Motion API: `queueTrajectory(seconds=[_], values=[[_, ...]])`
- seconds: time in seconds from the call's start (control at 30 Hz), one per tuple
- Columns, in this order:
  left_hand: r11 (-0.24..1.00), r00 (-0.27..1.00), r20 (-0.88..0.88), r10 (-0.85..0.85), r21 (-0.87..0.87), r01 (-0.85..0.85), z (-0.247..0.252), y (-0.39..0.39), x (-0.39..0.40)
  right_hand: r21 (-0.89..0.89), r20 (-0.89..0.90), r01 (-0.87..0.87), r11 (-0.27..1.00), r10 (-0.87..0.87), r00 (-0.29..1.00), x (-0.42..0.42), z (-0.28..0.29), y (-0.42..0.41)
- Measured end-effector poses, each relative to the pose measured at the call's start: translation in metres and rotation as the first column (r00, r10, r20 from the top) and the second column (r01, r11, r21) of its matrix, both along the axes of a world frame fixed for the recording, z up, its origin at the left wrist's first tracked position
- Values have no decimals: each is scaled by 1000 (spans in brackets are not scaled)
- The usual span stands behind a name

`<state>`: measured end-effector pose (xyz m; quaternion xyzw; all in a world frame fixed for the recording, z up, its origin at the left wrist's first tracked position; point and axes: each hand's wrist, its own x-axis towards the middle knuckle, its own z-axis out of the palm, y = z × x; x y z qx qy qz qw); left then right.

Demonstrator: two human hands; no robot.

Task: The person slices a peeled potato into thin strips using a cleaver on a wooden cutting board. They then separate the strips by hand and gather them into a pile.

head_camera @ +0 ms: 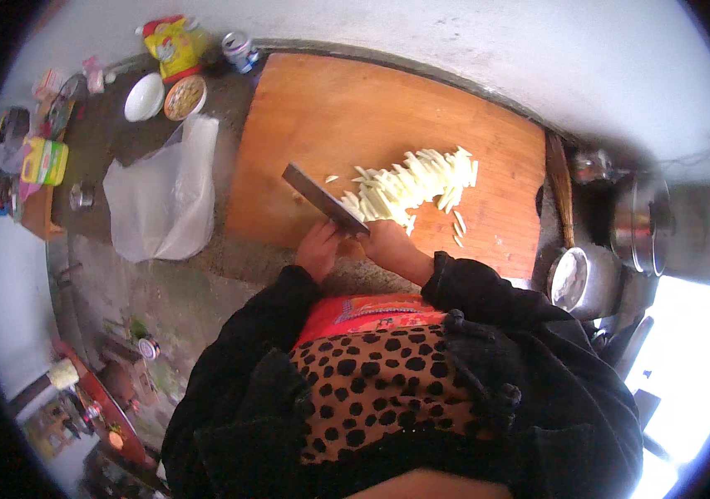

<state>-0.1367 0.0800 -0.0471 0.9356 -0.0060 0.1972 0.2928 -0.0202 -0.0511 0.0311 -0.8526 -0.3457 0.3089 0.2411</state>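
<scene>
My right hand [394, 248] grips the handle of a cleaver [324, 198], its blade angled up and to the left over the near part of a wooden cutting board [317, 112]. Close by the blade's left side is my left hand [319, 251]. Its fingertips are bunched near the cleaver's handle end; whether they pinch anything is hidden. Pale cut strips of a vegetable [414, 181], perhaps potato, lie in a long overlapping heap right of the blade. A few loose strips [458, 227] rest nearer the board's right side, and one small piece [331, 179] is left of the heap.
Left of the board lies a clear plastic bag [162, 199]. Behind it stand a white bowl [144, 98], a bowl of brownish bits [185, 100], a yellow-red packet [171, 48] and a drink can [240, 52]. At right are a straw brush [559, 187], a pot [569, 279] and a steel pot [640, 224].
</scene>
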Motion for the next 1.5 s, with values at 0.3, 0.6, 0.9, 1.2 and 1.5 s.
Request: queueTrajectory(seconds=[0.3, 0.6, 0.9, 1.2, 1.5], values=[[929, 978, -171, 119, -328, -170, 5, -8, 63, -18, 89, 228, 974, -226, 970, 23, 36, -70], [816, 980, -198, 15, -564, -126, 98, 37, 113, 243, 494, 127, 962, -236, 837, 24, 41, -131], [815, 799, -401, -448, 185, 550, 102, -39, 141, 279, 659, -194, 941, -40, 751, 30, 23, -132], [917, 803, -449, -391, -111, 384, 83, -4, 190, 387, 585, 251, 887, -447, 677, 22, -13, -220], [871, 838, -301, -455, 48, 490, 70, -53, 177, 130, 518, 803, 582, -730, 446, 54, -41, -262]])
